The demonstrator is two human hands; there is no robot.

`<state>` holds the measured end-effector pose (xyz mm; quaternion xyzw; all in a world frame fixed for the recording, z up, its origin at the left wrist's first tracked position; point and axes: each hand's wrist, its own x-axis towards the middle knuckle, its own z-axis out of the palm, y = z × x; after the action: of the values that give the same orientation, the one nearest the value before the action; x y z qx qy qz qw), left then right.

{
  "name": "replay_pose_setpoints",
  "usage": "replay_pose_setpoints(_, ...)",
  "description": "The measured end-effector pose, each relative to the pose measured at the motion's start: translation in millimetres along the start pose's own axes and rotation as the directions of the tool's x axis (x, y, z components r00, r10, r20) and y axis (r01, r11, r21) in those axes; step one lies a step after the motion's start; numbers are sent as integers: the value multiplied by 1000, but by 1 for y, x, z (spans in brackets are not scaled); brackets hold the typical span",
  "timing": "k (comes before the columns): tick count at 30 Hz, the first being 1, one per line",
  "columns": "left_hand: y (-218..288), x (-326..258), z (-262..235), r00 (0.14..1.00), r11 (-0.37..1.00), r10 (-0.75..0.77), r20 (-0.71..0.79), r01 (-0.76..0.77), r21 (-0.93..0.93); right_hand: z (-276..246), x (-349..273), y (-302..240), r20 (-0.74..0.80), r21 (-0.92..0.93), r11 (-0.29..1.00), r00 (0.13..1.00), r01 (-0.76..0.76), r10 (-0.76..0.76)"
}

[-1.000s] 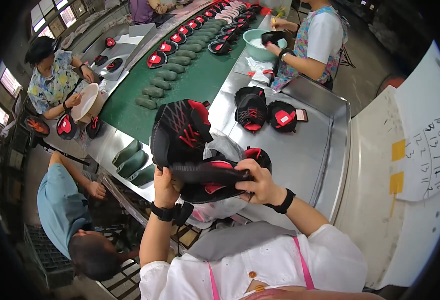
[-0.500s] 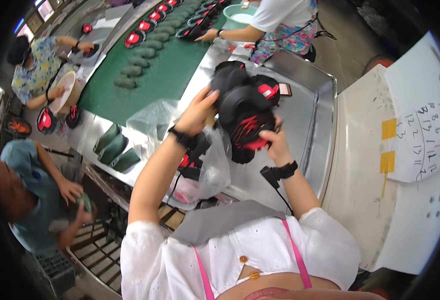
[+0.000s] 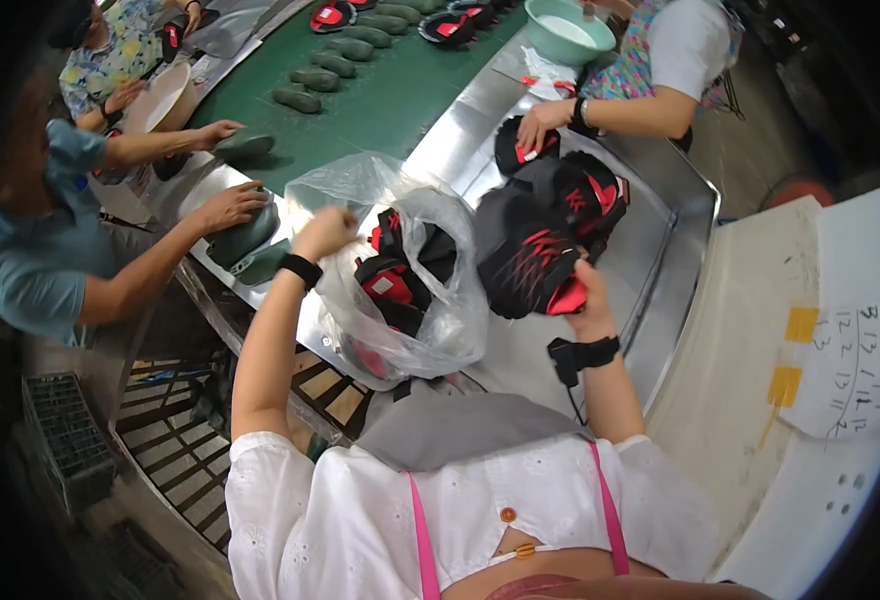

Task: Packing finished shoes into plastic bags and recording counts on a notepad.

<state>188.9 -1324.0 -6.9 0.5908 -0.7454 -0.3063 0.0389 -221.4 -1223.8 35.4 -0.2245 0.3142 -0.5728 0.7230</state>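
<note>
My right hand (image 3: 594, 302) is closed on the red-lined edge of a soft black shoe (image 3: 525, 255) with red criss-cross lacing, over the smooth metal counter (image 3: 520, 352). My left hand (image 3: 328, 234), well apart and blurred, curls at a thin, crinkled clear plastic bag (image 3: 452, 340); cannot tell whether it pinches the film. Black-and-red pieces (image 3: 392, 285) inside overlap, partly veiled; the held shoe's far edge merges with dark shapes behind.

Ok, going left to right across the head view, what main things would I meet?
Co-worker in teal, your left hand, bagged shoe uppers, held shoe upper, your right hand, white paper sheet.
</note>
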Motion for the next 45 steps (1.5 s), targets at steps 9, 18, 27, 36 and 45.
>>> replay_pose_setpoints(9, 22, 7, 97, 993, 976, -117, 13, 117, -182, 110, 120, 26, 130, -365, 863, 899, -349, 419)
replay_pose_setpoints(18, 37, -76, 96, 948, 960, 79, -310, -156, -232, 242, 300, 82, 127, -344, 921, 963, -183, 239)
replay_pose_setpoints(27, 18, -103, 78, 961, 912, -26, -276, -90, -399, 289, 273, 142, 338, -601, 779, 827, -177, 449)
replay_pose_setpoints(36, 16, -58, 60, 973, 981, -192, 131, 184, 66, 111, 155, 97, 302, -750, -395, 806, 531, 509)
replay_pose_setpoints(45, 32, 20, 61, 991, 996, -83, -102, 80, -31, 47, 117, 63, 237, -853, -399, 931, 337, 278)
